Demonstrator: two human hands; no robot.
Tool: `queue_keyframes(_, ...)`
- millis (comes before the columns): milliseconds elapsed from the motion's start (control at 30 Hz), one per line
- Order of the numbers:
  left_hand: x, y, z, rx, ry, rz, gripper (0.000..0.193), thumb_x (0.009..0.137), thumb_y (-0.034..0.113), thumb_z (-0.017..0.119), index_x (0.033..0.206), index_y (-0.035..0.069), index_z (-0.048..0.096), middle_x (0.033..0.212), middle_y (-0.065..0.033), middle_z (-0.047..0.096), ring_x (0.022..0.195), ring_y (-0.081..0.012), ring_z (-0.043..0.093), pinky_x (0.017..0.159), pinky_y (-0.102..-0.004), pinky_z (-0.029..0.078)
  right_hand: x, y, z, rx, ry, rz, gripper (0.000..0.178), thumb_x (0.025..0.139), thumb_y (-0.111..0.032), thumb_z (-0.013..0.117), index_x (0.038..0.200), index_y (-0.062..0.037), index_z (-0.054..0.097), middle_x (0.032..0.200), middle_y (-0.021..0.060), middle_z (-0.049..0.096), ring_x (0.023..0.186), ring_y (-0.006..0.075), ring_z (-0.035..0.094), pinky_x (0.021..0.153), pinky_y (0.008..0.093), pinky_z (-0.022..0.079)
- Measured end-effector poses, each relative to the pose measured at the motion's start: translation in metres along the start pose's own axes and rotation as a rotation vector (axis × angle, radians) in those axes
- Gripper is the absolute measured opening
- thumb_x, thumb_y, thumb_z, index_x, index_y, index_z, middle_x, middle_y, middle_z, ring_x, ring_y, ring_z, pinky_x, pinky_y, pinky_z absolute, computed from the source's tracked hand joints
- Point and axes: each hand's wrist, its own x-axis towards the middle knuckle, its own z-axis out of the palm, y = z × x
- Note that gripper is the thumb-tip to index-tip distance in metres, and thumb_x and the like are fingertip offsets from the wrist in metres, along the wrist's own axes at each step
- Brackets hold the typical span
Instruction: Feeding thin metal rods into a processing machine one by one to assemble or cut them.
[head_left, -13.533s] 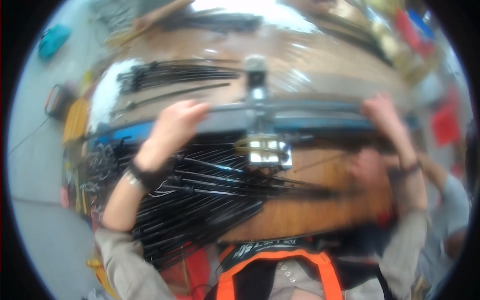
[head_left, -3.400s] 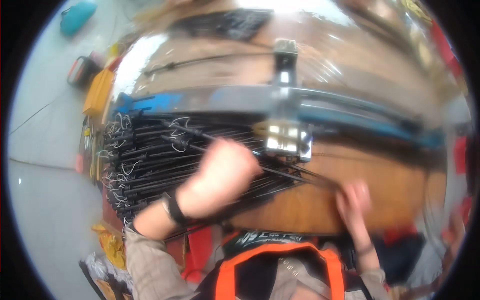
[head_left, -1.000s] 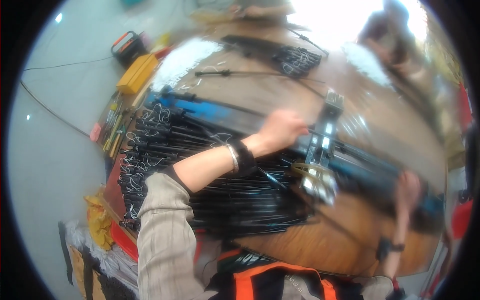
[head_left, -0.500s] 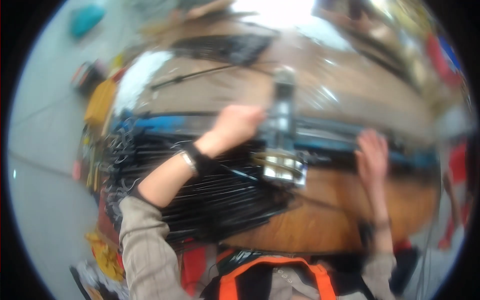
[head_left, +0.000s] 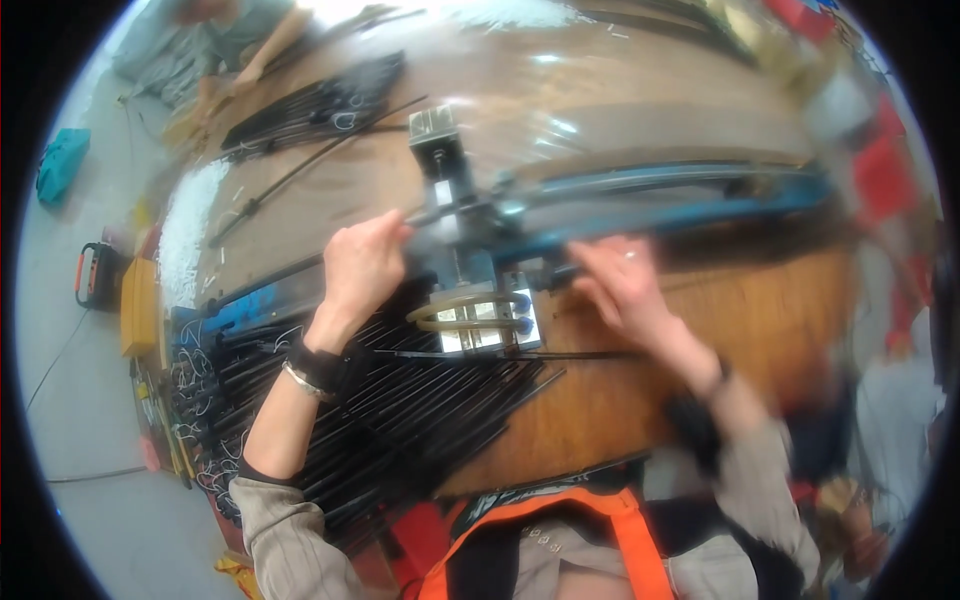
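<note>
Just left of the metal machine [head_left: 466,238], the left hand [head_left: 363,268] curls around what looks like a dark rod [head_left: 428,215] reaching into it, while to its right the right hand [head_left: 624,285] spreads loosely, holding nothing I can see, so lining-up seems underway and the next move needs steadiness.

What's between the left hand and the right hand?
In the head view, the upright metal fixture, with its yellowish tube looped at the near end, stands between the left hand and right hand.
</note>
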Motion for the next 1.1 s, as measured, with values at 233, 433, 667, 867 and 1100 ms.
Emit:
queue_keyframes(233,-0.004,-0.001,0.010,0.063,0.128,0.091,0.011,0.092,0.013,0.063,0.084,0.008,0.058,0.076,-0.0144,0.063,0.074,-0.0366,0.063,0.065,-0.0471,0.048,0.017,-0.007,0.012,0.357,-0.005,0.061,0.024,0.083,0.001,0.073,0.106,-0.0017,0.066,0.090,0.0170,0.065,0.081,0.0358,0.063,0.070,0.0420,0.051)
queue_keyframes(433,0.000,-0.041,0.013,0.189,0.172,0.350,0.004,0.090,0.008,0.062,0.093,0.009,0.062,0.080,-0.0122,0.063,0.070,-0.0334,0.063,0.061,-0.0426,0.050,0.007,0.003,-0.033,0.042,-0.589,0.143,0.036,0.084,-0.035,0.076,0.100,-0.0038,0.066,0.092,0.0183,0.069,0.085,0.0395,0.067,0.075,0.0473,0.055)
queue_keyframes(667,-0.018,-0.038,-0.042,0.605,0.360,0.361,0.015,0.087,0.008,0.065,0.102,0.010,0.063,0.101,-0.0091,0.066,0.099,-0.0307,0.061,0.086,-0.0442,0.044,-0.127,-0.005,-0.058,-0.220,-0.479,0.106,0.025,0.073,-0.013,0.074,0.095,-0.0073,0.063,0.080,0.0122,0.065,0.071,0.0317,0.063,0.059,0.0431,0.051)
queue_keyframes(867,-0.105,0.155,-0.009,-0.183,0.126,0.687,0.026,0.076,0.010,0.071,0.101,0.003,0.072,0.103,-0.0107,0.069,0.098,-0.0274,0.068,0.079,-0.0358,0.058,-0.117,-0.021,-0.036,-0.035,0.183,0.016,0.035,0.067,0.006,0.075,0.096,-0.0082,0.062,0.070,0.0071,0.058,0.058,0.0271,0.055,0.050,0.0373,0.043)
queue_keyframes(1100,-0.069,0.159,-0.030,0.001,0.110,0.468,0.040,0.079,0.005,0.063,0.119,0.002,0.068,0.078,-0.0045,0.056,0.068,-0.0191,0.058,0.056,-0.0317,0.049,-0.087,-0.001,-0.030,-0.011,0.470,-0.047,0.030,0.079,0.003,0.074,0.106,-0.0047,0.062,0.085,0.0109,0.061,0.074,0.0299,0.058,0.067,0.0402,0.048)
